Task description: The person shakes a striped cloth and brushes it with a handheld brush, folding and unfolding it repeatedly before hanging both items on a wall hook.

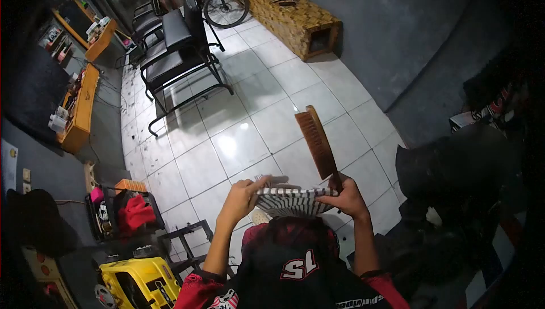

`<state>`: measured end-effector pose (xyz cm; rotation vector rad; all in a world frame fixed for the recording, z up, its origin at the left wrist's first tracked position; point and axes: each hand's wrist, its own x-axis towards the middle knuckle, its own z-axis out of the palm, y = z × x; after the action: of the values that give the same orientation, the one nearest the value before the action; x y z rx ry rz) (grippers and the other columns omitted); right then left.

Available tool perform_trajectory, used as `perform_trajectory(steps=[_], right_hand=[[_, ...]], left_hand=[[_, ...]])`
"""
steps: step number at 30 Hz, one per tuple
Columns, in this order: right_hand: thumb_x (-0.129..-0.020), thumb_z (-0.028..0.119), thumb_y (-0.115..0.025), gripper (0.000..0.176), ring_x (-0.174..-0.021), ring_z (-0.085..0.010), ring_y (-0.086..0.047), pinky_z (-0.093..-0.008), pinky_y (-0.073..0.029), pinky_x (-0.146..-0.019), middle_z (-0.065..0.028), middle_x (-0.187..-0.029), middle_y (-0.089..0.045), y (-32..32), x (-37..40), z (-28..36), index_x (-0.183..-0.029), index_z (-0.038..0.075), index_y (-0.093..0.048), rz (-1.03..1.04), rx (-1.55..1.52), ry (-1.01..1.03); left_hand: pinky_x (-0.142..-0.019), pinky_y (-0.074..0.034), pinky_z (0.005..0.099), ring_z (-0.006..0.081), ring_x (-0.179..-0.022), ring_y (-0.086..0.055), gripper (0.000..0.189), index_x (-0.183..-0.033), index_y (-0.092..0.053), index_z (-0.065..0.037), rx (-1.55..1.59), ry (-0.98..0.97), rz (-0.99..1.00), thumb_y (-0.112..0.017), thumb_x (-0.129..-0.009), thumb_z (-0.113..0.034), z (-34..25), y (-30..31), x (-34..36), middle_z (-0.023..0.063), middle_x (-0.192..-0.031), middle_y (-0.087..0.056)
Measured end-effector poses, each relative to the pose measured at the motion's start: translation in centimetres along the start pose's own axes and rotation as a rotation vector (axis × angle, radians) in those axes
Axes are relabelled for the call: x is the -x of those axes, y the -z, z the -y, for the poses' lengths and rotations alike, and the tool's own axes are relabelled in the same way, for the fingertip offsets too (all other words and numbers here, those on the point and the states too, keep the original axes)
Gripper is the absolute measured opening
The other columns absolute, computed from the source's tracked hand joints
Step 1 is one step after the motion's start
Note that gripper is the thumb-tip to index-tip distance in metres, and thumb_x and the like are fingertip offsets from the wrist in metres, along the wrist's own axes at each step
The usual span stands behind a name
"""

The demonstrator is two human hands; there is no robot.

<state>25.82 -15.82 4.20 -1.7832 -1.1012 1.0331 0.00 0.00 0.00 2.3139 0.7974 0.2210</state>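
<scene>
A striped black-and-white cloth (292,201) is stretched between my two hands in front of my black and red shirt. My left hand (245,198) pinches the cloth's left end. With my right hand (347,198) I grip the handle of a brown wooden brush (315,141) and the cloth's right end together. The brush points up and away from me, its bristles facing left.
Black barber chairs (176,53) stand on the white tiled floor ahead. A patterned wooden bench (284,14) and a bicycle (226,8) are at the back. Orange shelves (79,110) line the left wall; a yellow case (139,283) lies at lower left.
</scene>
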Motion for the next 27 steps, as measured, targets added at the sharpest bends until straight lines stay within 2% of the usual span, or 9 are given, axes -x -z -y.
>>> perform_trajectory(steps=[2, 10, 13, 17, 18, 21, 22, 25, 27], right_hand=[[-0.064, 0.006, -0.069, 0.028, -0.069, -0.0099, -0.051, -0.0245, -0.044, -0.061, -0.0026, -0.074, -0.054, 0.5, 0.2, 0.5, -0.087, 0.003, -0.053, -0.005, -0.033, -0.105], [-0.066, 0.002, -0.065, 0.022, -0.057, -0.0057, -0.048, -0.0249, -0.039, -0.048, 0.0011, -0.063, -0.052, 2.4, 0.5, 0.5, -0.087, 0.002, -0.058, -0.213, 0.016, -0.053], [-0.067, 0.004, -0.067, 0.023, -0.056, -0.0052, -0.048, -0.0253, -0.038, -0.047, 0.0005, -0.064, -0.055, 2.3, 0.7, 0.3, -0.088, 0.002, -0.060, -0.189, 0.031, -0.050], [-0.068, 0.019, -0.075, 0.034, -0.068, -0.0104, -0.056, -0.0266, -0.046, -0.060, -0.0046, -0.076, -0.063, 0.5, 1.6, -0.7, -0.094, 0.002, -0.061, 0.028, -0.174, -0.073], [-0.068, 0.033, -0.077, 0.046, -0.081, -0.0145, -0.057, -0.0280, -0.046, -0.073, -0.0067, -0.086, -0.063, -0.4, 2.0, -0.3, -0.098, 0.002, -0.061, 0.178, -0.201, -0.153], [-0.076, 0.034, -0.070, 0.047, -0.087, -0.0142, -0.056, -0.0297, -0.046, -0.080, -0.0072, -0.094, -0.062, -4.3, 3.2, 1.5, -0.109, 0.003, -0.058, 0.552, -0.089, -0.012], [-0.082, 0.025, -0.064, 0.038, -0.085, -0.0131, -0.056, -0.0295, -0.048, -0.078, -0.0068, -0.095, -0.061, -6.5, 3.1, -1.4, -0.110, 0.002, -0.057, 0.686, -0.392, 0.007], [-0.085, 0.019, -0.059, 0.034, -0.090, -0.0143, -0.056, -0.0295, -0.049, -0.077, -0.0071, -0.100, -0.059, -7.3, 2.0, -0.7, -0.113, 0.000, -0.054, 0.878, -0.309, 0.054], [-0.085, 0.015, -0.058, 0.032, -0.099, -0.0182, -0.053, -0.0322, -0.048, -0.082, -0.0118, -0.110, -0.054, -6.2, 2.5, 1.1, -0.112, -0.002, -0.053, 0.736, -0.574, 0.083]], left_hand=[[-0.075, -0.044, 0.0365, 0.0292, -0.084, -0.054, 0.036, -0.098, -0.064, -0.009, -0.027, -0.167, 0.013, -0.068, -0.062, -0.007, 0.9, -0.7, -0.1, 0.0091, -0.084, -0.060], [-0.077, -0.043, 0.0394, 0.0311, -0.099, -0.050, 0.021, -0.083, -0.058, -0.003, 0.082, -0.394, -0.062, -0.065, -0.062, -0.001, 3.8, 0.4, -0.1, 0.0111, -0.098, -0.053], [-0.075, -0.042, 0.0408, 0.0327, -0.099, -0.049, 0.024, -0.086, -0.055, -0.003, 0.137, -0.027, 0.096, -0.062, -0.064, 0.001, 6.3, -1.0, -0.4, 0.0127, -0.101, -0.051], [-0.063, -0.041, 0.0392, 0.0320, -0.073, -0.049, 0.028, -0.095, -0.052, -0.004, -0.234, -0.024, -0.709, -0.058, -0.068, 0.000, 4.1, -1.6, -2.3, 0.0148, -0.076, -0.048], [-0.060, -0.040, 0.0330, 0.0224, -0.065, -0.047, 0.019, -0.096, -0.050, -0.004, -0.271, 0.040, -0.777, -0.055, -0.078, -0.005, 4.3, -1.8, -3.1, 0.0073, -0.070, -0.048], [-0.058, -0.040, 0.0266, 0.0110, -0.066, -0.046, 0.012, -0.097, -0.048, -0.004, 0.987, 0.208, -0.593, -0.048, -0.087, -0.011, 2.8, -2.5, -5.0, 0.0010, -0.075, -0.047], [-0.058, -0.040, 0.0210, 0.0047, -0.068, -0.045, 0.012, -0.098, -0.046, -0.005, 1.110, 0.176, -0.537, -0.042, -0.091, -0.013, 1.5, -2.4, -5.7, -0.0025, -0.078, -0.046], [-0.063, -0.046, 0.0230, 0.0108, -0.072, -0.051, 0.013, -0.102, -0.046, -0.005, 1.639, -0.009, -0.437, -0.042, -0.090, -0.008, -3.6, -0.8, -5.7, 0.0034, -0.080, -0.051], [-0.068, -0.046, 0.0281, 0.0145, -0.077, -0.051, 0.011, -0.096, -0.045, -0.005, 2.010, -0.200, -0.299, -0.044, -0.090, -0.014, -1.2, -2.8, -6.1, 0.0063, -0.082, -0.051]])
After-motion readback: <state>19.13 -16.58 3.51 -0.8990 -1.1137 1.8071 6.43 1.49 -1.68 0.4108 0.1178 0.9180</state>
